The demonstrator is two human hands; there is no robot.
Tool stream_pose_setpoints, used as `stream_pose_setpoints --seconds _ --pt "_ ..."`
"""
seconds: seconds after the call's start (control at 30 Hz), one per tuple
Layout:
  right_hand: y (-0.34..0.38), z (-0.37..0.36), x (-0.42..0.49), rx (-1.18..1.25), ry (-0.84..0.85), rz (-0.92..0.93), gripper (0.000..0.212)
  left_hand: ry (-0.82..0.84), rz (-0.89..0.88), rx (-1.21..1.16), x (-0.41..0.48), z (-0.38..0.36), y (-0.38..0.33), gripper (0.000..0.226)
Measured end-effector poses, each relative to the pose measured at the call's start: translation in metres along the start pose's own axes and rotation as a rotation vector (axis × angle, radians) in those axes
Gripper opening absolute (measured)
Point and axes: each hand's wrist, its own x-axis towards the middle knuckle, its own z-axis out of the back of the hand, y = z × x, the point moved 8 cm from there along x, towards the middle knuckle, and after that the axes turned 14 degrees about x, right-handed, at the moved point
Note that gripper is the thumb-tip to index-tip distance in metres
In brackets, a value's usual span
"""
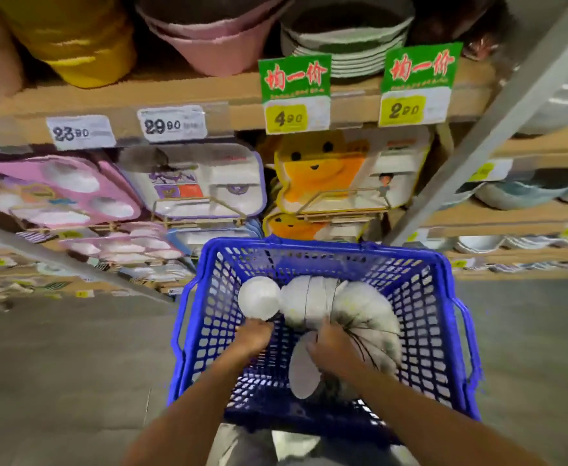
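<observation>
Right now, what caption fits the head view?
In a blue basket, the left hand holds one white bowl and the right hand grips a row of stacked bowls, facing store shelves.

Blue basket [423, 297]: white bowls [360, 307] stacked sideways inside, single bowl [259, 302] beside.

The only view comes from a wide-angle camera worn on the person's head. It looks forward and steeply down along both forearms, so the left hand [254, 334] and right hand [329, 344] sit close, just below mid-frame, inside a blue basket [323, 245]. Beyond the basket it faces nearby store shelves [208, 95], which bow toward the picture's edges, and the floor [57, 364] fills the lower corners.
</observation>
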Motion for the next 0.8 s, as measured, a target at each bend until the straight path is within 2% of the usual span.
stream_pose_setpoints --seconds 0.17,0.27,0.37,0.57,0.7,0.8 --pt "-0.025 -0.024 -0.007 -0.119 -0.102 -0.226 0.035 0.234 -0.078 0.237 0.021 -0.033 0.008 0.027" --pt "-0.038 -0.032 -0.011 -0.147 -0.198 -0.351 0.033 0.318 -0.108 0.252 0.032 -0.052 0.020 0.022" --pt "-0.041 -0.039 -0.009 -0.224 -0.258 -0.372 0.032 0.327 -0.098 0.257 0.046 -0.069 0.028 0.027" --pt "-0.047 -0.048 -0.008 -0.185 -0.372 -0.389 0.031 0.428 -0.049 0.259 0.063 -0.109 0.034 0.014" --pt "-0.050 -0.054 -0.004 -0.183 -0.379 -0.382 0.043 0.465 0.006 0.178 0.066 -0.129 0.034 0.031" --pt "-0.049 -0.057 0.000 -0.230 -0.368 -0.368 0.048 0.476 0.042 0.185 0.069 -0.132 0.036 0.034"
